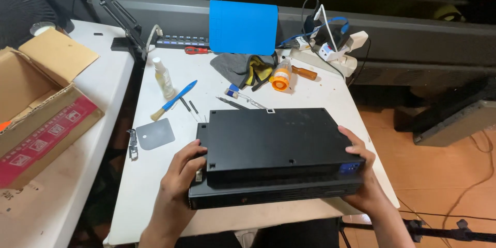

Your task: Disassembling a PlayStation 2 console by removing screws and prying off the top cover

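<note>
A black box (274, 157) is gripped at both ends by the left hand (182, 168) and right hand (361, 165), on the surface (155, 186).

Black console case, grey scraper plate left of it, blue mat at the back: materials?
Black console case: looks like matte moulded plastic, dull sheen, stepped edges; both hands grip it. Grey scraper plate: thin, flat, satin grey; metal or plastic, unclear. Blue mat: likely silicone or rubber, since it drapes and curves.
</note>
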